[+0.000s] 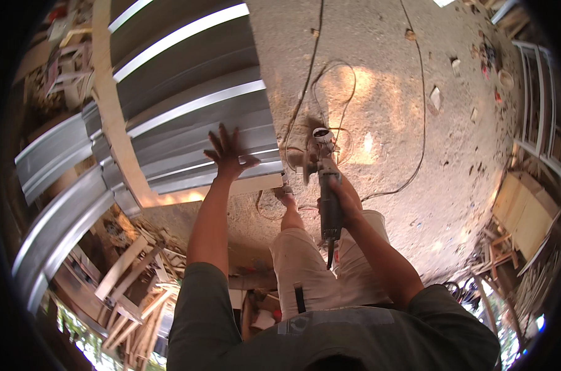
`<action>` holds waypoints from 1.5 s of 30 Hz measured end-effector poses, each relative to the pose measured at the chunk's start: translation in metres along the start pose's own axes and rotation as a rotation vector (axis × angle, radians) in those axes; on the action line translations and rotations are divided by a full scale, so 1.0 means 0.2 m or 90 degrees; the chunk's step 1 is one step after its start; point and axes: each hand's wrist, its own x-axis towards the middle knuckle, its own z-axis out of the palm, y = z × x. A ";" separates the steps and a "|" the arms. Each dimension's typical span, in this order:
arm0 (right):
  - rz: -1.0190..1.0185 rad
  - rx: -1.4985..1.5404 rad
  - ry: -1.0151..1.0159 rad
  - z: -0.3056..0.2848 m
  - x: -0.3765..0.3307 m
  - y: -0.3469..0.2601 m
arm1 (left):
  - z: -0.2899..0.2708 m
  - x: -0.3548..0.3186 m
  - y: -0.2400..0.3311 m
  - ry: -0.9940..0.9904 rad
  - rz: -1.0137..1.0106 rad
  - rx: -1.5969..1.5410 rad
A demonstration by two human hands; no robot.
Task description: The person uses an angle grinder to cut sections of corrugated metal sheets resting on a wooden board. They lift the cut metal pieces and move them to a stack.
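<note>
Fingers spread wide, my left hand [228, 154] is over the near right part of a ribbed metal sheet [188, 93]. Whether the palm presses on the metal I cannot tell. My right hand [345, 201] is wrapped round the dark body of an angle grinder [330, 213], held upright in front of my legs. The grinder's head points away from me, just right of the sheet's edge, and its disc is blurred. Pale wooden boards [116, 139] show along the sheet's left and near sides.
A dark cable [423, 93] loops over the dusty ground [379, 55]. More ribbed metal [58, 185] lies at the left, with scrap wood [135, 297] nearer me. White metal frames [534, 105] and a wooden box [522, 204] stand along the right side.
</note>
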 end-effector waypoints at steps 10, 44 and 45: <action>-0.123 -0.005 -0.016 -0.02 -0.09 -0.20 | -0.02 -0.09 -0.09 0.059 0.006 -0.062; -0.203 -0.068 -0.008 -0.16 -1.05 -0.64 | 0.16 -2.15 0.44 -0.393 -0.376 -0.535; -0.206 -0.076 -0.024 -0.21 -1.12 -0.68 | 0.13 -2.19 0.46 -0.389 -0.390 -0.535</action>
